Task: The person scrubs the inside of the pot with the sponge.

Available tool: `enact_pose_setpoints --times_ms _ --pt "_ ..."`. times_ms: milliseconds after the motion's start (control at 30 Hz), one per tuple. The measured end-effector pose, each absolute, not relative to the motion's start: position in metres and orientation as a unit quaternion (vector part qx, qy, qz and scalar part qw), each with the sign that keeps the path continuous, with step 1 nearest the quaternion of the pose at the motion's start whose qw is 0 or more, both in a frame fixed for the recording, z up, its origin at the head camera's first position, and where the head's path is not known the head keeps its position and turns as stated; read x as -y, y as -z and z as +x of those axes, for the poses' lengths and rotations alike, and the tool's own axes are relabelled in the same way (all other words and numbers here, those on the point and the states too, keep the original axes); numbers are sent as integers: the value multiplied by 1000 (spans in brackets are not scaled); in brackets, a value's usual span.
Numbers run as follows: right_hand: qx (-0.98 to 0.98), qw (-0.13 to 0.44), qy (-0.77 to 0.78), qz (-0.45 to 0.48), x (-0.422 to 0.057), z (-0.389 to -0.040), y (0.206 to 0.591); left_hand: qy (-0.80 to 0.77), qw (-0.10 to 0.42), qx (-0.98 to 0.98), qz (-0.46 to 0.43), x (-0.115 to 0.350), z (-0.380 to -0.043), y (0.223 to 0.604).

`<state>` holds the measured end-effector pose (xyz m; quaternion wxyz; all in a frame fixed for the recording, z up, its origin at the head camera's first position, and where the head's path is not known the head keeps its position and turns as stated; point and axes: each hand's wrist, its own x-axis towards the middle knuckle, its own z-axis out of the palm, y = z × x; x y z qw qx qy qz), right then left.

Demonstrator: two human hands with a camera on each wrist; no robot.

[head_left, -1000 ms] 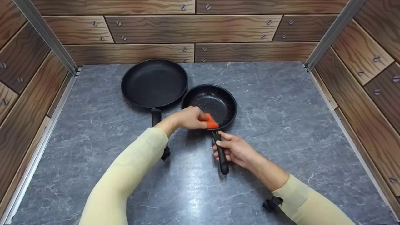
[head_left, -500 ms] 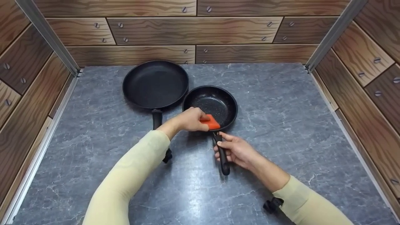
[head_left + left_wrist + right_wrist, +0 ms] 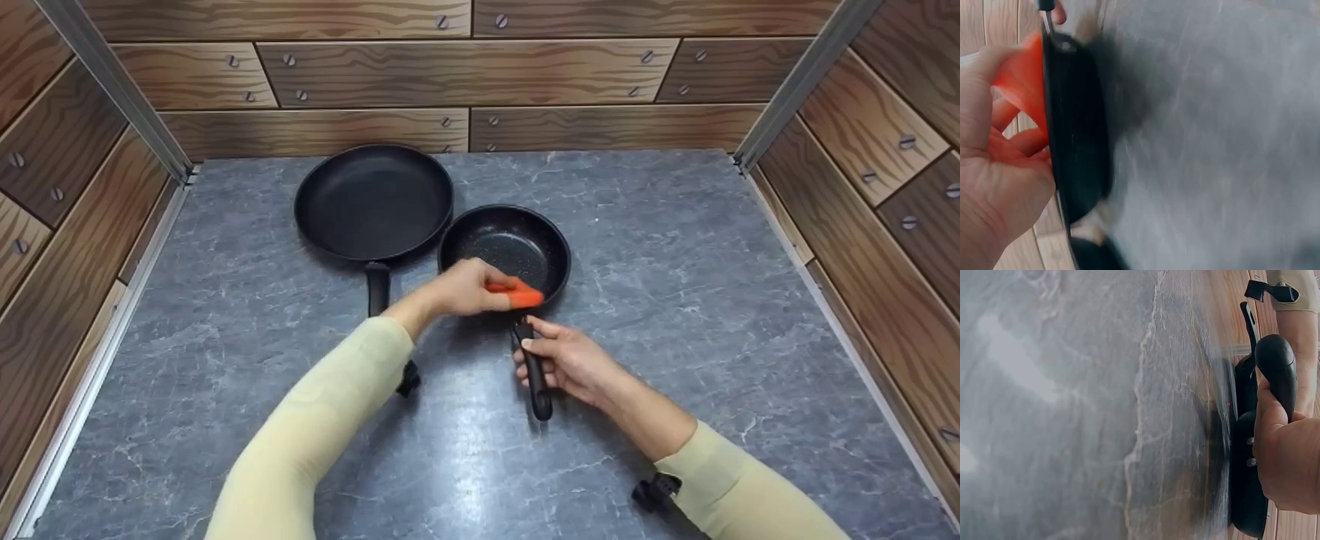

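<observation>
A small black frying pan (image 3: 517, 247) with a speckled inside sits at the middle of the surface, handle toward me. My left hand (image 3: 463, 289) pinches an orange sponge (image 3: 527, 295) at the pan's near rim. In the left wrist view, thumb and fingers bend the sponge (image 3: 1024, 76) over the rim of the pan (image 3: 1075, 129). My right hand (image 3: 568, 361) grips the pan's black handle (image 3: 538, 386) close to the pan. The right wrist view shows that hand (image 3: 1286, 455) wrapped round the handle (image 3: 1276, 363).
A larger black frying pan (image 3: 373, 202) lies behind and to the left, close against the small one. My left forearm covers part of its handle (image 3: 379, 287). The grey marbled surface (image 3: 675, 247) is bounded by wood-patterned walls (image 3: 465, 73) at back and sides.
The left hand has shifted a little right along the near rim, and the sponge has moved and tilted with it. The right hand and both pans keep their places.
</observation>
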<state>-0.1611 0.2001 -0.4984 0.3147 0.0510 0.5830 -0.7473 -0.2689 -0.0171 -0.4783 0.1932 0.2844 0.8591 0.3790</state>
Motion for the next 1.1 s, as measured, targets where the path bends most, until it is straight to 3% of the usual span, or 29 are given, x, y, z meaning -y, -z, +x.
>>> enact_pose_setpoints --times_ms 500,1100 --pt "-589 314 743 54 -202 -161 497 -331 234 -867 291 4 -270 469" --pt "-599 325 730 50 -204 -162 496 -427 184 -839 282 -27 -276 491"
